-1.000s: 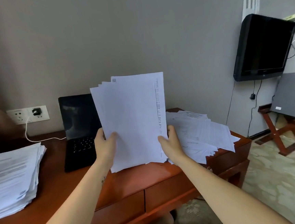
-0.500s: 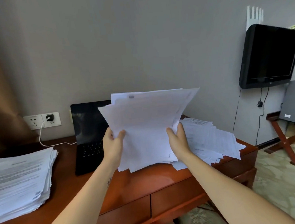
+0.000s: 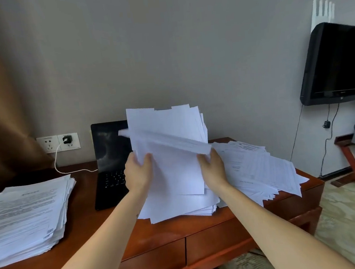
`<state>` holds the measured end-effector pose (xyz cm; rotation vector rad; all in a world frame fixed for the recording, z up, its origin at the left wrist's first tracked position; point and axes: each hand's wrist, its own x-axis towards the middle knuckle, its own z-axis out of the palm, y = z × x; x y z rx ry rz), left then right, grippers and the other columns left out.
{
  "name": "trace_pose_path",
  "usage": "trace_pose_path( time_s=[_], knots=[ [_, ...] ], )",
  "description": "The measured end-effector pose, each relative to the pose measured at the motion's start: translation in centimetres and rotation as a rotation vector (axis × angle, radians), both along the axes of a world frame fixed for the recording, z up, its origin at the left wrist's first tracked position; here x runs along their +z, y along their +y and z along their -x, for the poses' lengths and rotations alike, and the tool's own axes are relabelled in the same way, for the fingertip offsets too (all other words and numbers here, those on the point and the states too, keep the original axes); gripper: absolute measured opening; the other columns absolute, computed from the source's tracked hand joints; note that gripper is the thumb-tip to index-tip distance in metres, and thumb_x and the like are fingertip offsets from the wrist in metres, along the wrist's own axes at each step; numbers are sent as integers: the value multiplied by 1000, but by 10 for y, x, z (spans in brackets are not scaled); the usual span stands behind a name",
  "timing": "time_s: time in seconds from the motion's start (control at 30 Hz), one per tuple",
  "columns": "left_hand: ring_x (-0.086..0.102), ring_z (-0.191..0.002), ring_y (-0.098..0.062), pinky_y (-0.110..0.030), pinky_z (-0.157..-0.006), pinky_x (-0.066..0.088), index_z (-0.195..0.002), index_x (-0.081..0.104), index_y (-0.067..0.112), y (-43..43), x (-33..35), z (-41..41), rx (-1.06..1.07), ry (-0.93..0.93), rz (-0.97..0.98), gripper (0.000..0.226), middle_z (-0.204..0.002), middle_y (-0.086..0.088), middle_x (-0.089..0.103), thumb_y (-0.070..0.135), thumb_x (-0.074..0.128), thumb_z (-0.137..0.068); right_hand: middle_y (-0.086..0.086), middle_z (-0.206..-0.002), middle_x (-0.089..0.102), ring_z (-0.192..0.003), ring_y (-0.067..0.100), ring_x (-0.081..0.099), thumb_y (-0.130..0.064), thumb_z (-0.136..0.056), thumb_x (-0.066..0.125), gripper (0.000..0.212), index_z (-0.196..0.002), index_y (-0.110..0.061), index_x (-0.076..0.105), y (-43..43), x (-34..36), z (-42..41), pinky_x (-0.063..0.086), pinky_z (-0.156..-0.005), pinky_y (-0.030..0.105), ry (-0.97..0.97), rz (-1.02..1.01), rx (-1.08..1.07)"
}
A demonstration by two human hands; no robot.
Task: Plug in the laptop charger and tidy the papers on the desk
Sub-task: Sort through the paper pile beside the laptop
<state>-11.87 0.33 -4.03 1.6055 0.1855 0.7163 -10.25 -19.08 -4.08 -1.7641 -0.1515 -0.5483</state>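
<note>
Across the whole lower view, a reddish wooden tabletop with drawers in front. On its left end, well apart from both hands, a thick pile of printed sheets, roughly squared but ragged at the edges. On its right end, a loose spread of papers, fanned out, overhanging the corner and touching the right side of the bundle in hand.

In the middle, the bundle of sheets itself: stood on its short lower edge, long axis upright and leaning slightly away, bottom apparently resting on the wood just right of the open laptop. Mostly blank white backs, edges uneven, bottom corners splayed, one batch near the top flopped over toward the right.

Gripped from both sides about halfway up: left hand curled round the left edge, right hand curled round the right edge under the drooping batch. Probably squaring the edges against the wood.

From here, neat pile off to the left, so nearer the left hand; loose spread just beside the right hand. Likely best to flatten the flopped batch before any carry leftward over the keyboard.

Smallest, at the back wall: black charger plug seated in the wall socket, white cable running toward the laptop; laptop end hidden.
</note>
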Motion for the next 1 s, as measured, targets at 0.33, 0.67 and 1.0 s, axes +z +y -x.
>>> trace_pose_path(
  time_s=[0.33, 0.67, 1.0],
  knots=[
    [67, -91, -8, -43, -86, 58, -99, 60, 37, -9, -4, 5, 49, -87, -18, 8, -97, 18, 68, 31, 66, -100, -17, -103, 67, -90, -3, 63, -24, -105, 51, 11, -111, -22, 59, -5, -9, -7, 46, -68, 8, -14, -44, 53],
    [67, -92, 11, -22, -85, 55, -109, 62, 43, -9, -13, 13, -121, -163, 31, 40, -106, 21, 69, 4, 66, -98, -8, -96, 70, -72, 9, 56, 2, -90, 46, 34, -112, -23, 57, -8, -12, 7, 48, -62, 23, -39, -216, 104],
    [67, -106, -10, -39, -91, 57, -121, 60, 39, -7, 0, 16, -6, -150, 26, 34, -109, 22, 67, 59, 67, -94, -16, -104, 68, -92, 7, 65, -33, -95, 59, 22, -113, -27, 48, -2, -5, 4, 54, -78, 36, -64, -91, -50]
  ],
)
